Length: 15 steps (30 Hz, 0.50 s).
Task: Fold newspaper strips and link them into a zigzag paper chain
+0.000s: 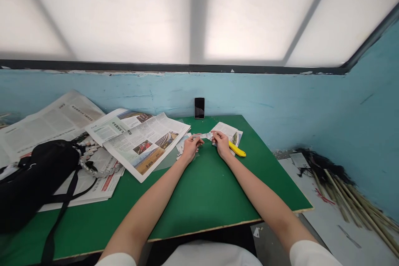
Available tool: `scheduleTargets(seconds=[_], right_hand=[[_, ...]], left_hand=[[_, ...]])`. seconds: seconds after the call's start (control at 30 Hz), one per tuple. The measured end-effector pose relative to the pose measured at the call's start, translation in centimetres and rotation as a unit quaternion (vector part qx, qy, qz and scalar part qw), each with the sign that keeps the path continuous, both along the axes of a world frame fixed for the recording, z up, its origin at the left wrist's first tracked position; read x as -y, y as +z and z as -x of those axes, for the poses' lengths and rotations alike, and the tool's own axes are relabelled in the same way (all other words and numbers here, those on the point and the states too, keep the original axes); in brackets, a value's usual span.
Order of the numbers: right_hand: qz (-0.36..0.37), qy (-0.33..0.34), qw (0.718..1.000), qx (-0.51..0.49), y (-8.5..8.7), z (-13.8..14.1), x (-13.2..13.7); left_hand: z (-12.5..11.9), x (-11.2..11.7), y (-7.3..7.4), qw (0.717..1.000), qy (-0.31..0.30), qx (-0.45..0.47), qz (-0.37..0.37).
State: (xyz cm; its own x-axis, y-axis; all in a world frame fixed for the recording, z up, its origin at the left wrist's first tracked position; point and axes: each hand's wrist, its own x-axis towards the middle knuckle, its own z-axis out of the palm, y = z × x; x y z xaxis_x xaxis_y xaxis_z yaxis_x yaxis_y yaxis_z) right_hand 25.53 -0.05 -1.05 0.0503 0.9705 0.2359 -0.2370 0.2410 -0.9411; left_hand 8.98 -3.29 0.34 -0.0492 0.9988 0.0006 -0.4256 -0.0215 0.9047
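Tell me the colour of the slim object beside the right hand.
Bright yellow: the slim object shows best in the head view, the only one.

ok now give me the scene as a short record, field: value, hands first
left hand: at the left end of a pale strip
right hand: pinching the strip's right end
yellow tool: by the right wrist, partly hidden
table: green
phone: upright at the table's far edge, dark screen
newspapers: spread on the table's left side
bag: black, lying on newspapers
sticks: bundled, right of the table
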Motion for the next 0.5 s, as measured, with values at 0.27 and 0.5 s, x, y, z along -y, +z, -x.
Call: scheduleTargets(seconds=[0.27,0.5], right_hand=[[-0.015,0.001,1.000,-0.013,-0.04,0.14,-0.24],[-0.034,0.018,0.999,-0.002,0.21,-0.02,0.08]], left_hand=[[0.05,-0.22,0.08,1.000,0.014,0.023,0.001],[0.37,-0.20,0.16,0.999,0.029,0.036,-0.001]])
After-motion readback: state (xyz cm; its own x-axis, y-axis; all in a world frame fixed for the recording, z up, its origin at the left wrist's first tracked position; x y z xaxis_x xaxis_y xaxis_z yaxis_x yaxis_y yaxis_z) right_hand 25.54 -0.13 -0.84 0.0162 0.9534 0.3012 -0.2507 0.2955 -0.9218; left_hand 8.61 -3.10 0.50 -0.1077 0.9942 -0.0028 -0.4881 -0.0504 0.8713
